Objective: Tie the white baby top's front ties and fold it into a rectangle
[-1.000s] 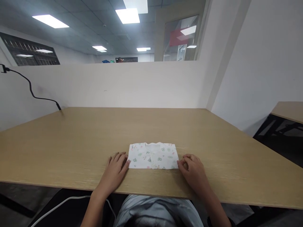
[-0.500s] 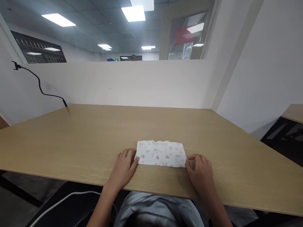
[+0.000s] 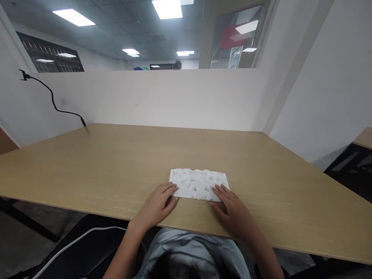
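Observation:
A white garment (image 3: 197, 185) with small printed figures lies folded into a flat, wide rectangle near the table's front edge. It looks like a small shirt, with its neckline at the far side. My left hand (image 3: 159, 203) rests at the garment's left end, its fingertips on the cloth and its thumb just off the near edge. On the right end lie the outstretched fingers of my right hand (image 3: 231, 207), the thumb by the near edge. Both hands are open and neither grips the cloth.
The wooden table (image 3: 122, 159) spreads out around the garment. A low white partition (image 3: 174, 99) stands along its far edge. At the back left rises a black bendable phone holder (image 3: 54, 100). A white cable (image 3: 78, 242) hangs below the front edge.
Both hands have moved inward from the garment's side edges, and their fingers now lie on top of it. The right fingers have straightened out. The view has shifted slightly.

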Tool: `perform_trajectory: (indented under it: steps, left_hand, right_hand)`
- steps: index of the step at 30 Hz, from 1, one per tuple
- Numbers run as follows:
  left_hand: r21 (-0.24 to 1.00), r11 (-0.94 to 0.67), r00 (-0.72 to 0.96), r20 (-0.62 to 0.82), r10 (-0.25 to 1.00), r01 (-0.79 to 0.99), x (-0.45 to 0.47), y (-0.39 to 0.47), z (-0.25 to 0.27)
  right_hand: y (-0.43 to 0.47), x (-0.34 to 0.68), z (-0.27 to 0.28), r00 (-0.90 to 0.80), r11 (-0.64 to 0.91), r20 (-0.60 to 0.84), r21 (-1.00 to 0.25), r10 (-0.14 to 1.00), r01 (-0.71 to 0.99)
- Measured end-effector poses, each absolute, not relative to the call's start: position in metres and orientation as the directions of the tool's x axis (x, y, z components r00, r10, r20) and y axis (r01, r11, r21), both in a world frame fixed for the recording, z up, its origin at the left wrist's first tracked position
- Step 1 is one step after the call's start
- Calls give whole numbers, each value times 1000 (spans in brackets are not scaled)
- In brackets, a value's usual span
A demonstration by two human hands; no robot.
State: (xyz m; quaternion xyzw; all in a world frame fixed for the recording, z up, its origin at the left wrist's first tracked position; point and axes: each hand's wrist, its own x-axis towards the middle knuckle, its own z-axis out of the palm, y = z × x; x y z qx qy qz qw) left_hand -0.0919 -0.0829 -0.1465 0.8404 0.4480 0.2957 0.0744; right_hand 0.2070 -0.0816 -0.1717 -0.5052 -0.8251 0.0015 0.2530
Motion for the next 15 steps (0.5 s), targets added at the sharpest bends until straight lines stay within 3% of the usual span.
perform_trajectory:
  steps: [15]
  left_hand:
    - [403, -567, 424, 392, 816, 719, -93, -83, -148]
  right_hand:
    - [-81, 208, -174, -368, 495, 429, -237, 825, 836]
